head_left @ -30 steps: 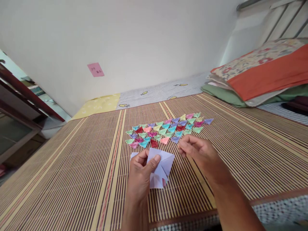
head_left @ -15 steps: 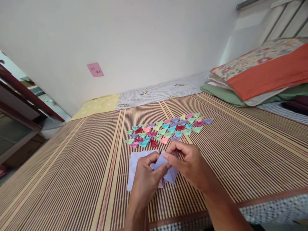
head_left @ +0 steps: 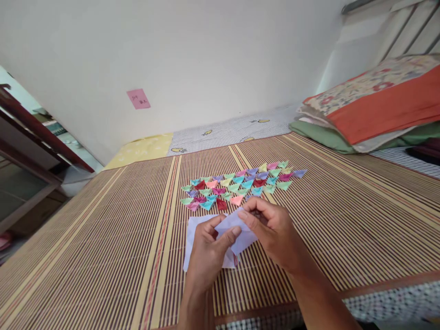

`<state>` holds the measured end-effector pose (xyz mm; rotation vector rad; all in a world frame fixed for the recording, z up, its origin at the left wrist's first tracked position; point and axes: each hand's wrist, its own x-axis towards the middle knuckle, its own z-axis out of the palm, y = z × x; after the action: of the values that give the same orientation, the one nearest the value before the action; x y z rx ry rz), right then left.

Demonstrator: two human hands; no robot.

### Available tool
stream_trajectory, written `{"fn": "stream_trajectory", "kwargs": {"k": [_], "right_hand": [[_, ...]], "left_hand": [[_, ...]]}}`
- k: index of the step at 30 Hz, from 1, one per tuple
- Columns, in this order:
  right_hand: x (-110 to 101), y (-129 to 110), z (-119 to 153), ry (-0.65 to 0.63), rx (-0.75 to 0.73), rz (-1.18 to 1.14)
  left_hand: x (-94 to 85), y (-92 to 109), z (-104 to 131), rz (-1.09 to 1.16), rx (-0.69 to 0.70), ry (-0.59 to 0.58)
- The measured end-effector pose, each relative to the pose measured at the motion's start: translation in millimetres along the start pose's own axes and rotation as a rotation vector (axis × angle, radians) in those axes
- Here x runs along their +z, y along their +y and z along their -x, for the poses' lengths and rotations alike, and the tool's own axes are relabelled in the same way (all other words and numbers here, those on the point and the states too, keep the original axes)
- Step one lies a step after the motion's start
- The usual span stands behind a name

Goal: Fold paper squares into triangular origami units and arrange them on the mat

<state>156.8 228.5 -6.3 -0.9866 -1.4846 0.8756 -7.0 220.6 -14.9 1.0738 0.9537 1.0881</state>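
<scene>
Between my two hands is a partly folded sheet of pale lavender paper (head_left: pixel 243 239). My left hand (head_left: pixel 210 250) pinches its left side, thumb on top. The upper right corner is gripped by my right hand (head_left: pixel 270 225) with thumb and fingers. Under and beside my left hand lies a stack of lavender paper sheets (head_left: pixel 194 229) on the mat. Just beyond my hands, several rows of small folded paper pieces (head_left: pixel 233 187) in green, pink, blue, red, yellow and purple are laid out. My fingers hide part of the held sheet.
A striped bamboo mat (head_left: pixel 113 238) covers the bed. Folded bedding with an orange and floral cover (head_left: pixel 378 105) is piled at the right. A pink note (head_left: pixel 139 98) is stuck to the white wall (head_left: pixel 206 55). A doorway opens at the far left.
The held paper has turned and now lies flatter and wider between my hands. Both hands keep hold of it. The view has shifted slightly.
</scene>
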Motion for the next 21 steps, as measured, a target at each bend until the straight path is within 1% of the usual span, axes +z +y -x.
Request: {"fn": "stream_trajectory", "kwargs": {"k": [5, 8, 10, 11, 13, 15, 16, 18, 21], "right_hand": [[-6.5, 2.2, -1.7, -0.017, 0.024, -0.033], [-11.4, 4.1, -2.4, -0.004, 0.014, -0.027], [-13.8, 3.9, -2.4, -0.007, 0.018, -0.034], [-14.4, 3.2, -2.3, -0.035, 0.024, -0.033], [-14.1, 0.8, -2.0, -0.143, 0.037, -0.026], [-12.2, -1.7, -1.9, -0.255, 0.057, -0.021], [-11.1, -2.5, -2.1, -0.282, 0.068, -0.025], [-10.1, -2.8, -2.6, -0.262, 0.094, -0.036], [-12.4, 0.2, -3.2, -0.226, 0.122, -0.046]], "left_hand": [[-6.5, 0.7, -0.4, 0.019, 0.008, 0.030], [-10.9, 1.3, -0.5, 0.058, 0.015, 0.011], [-12.2, 3.8, -0.2, 0.041, 0.021, -0.030], [-12.2, 5.4, 0.1, 0.016, 0.020, -0.053], [-10.9, 7.8, 0.6, -0.056, 0.016, -0.092], [-8.2, 7.6, 1.0, -0.115, 0.013, -0.113], [-6.7, 6.4, 1.0, -0.127, 0.006, -0.119], [-3.9, 2.9, 0.4, -0.108, -0.020, -0.120], [-1.5, -1.0, -1.4, -0.001, -0.028, -0.030]]}}
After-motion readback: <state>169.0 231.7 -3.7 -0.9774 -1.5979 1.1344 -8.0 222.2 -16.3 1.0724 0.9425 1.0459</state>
